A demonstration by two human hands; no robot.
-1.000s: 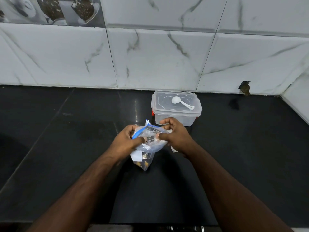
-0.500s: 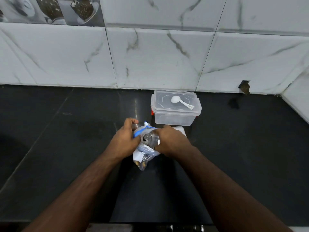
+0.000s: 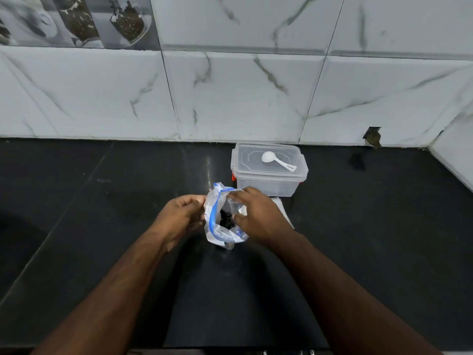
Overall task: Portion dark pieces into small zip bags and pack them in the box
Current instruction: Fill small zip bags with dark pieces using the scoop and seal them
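Observation:
A clear zip bag (image 3: 217, 233) with a blue zip strip stands on the black counter, its mouth pulled wide. Dark pieces (image 3: 226, 218) show inside it. My left hand (image 3: 179, 217) pinches the left edge of the bag's mouth. My right hand (image 3: 258, 216) grips the right edge, thumb and fingers curled over the rim. Behind them a clear plastic box (image 3: 268, 184) sits with its lid on, and a white scoop (image 3: 277, 160) lies on that lid.
A flat stack of small clear bags (image 3: 281, 208) lies on the counter under my right hand, beside the box. The marble-tiled wall (image 3: 230, 98) runs along the back and turns in at the far right. The counter's front edge is at the bottom.
Both hands have pulled the bag's mouth apart, so it now gapes and shows the dark pieces. The bag has settled lower onto the counter.

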